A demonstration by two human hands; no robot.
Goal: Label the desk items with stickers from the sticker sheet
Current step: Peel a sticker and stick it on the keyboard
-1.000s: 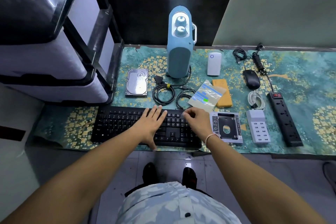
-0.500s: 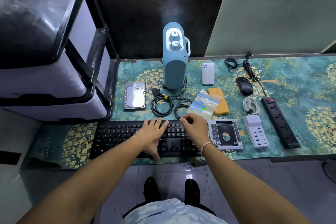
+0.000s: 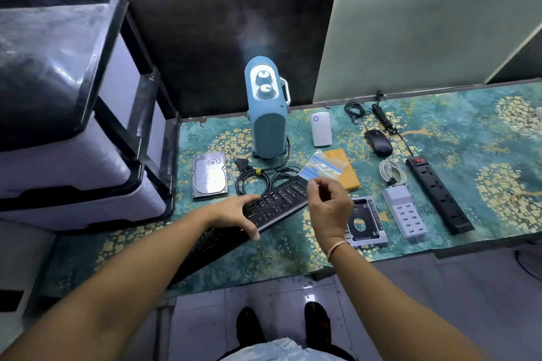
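Black keyboard [image 3: 272, 205] tilts off the worktop [image 3: 484, 184], left hand [image 3: 234, 211] gripping it and hiding its near half, right hand's [image 3: 328, 202] fingertips pinched together beside its far end, contents unclear.

Your left hand [image 3: 234, 212] grips the black plastic keyboard [image 3: 275, 202], tilting it; your right hand [image 3: 328, 204] hovers, fingertips pinched together

Keyboard [image 3: 272, 204]: near end hidden under left forearm; key legends too small to read. Right of the keyboard, the drive caddy [image 3: 365, 221] is partly covered by the right hand [image 3: 328, 202]. Whether the fingertips hold a sticker cannot be told. Behind the keyboard, sticker sheet [image 3: 321, 167] markings are blurred.
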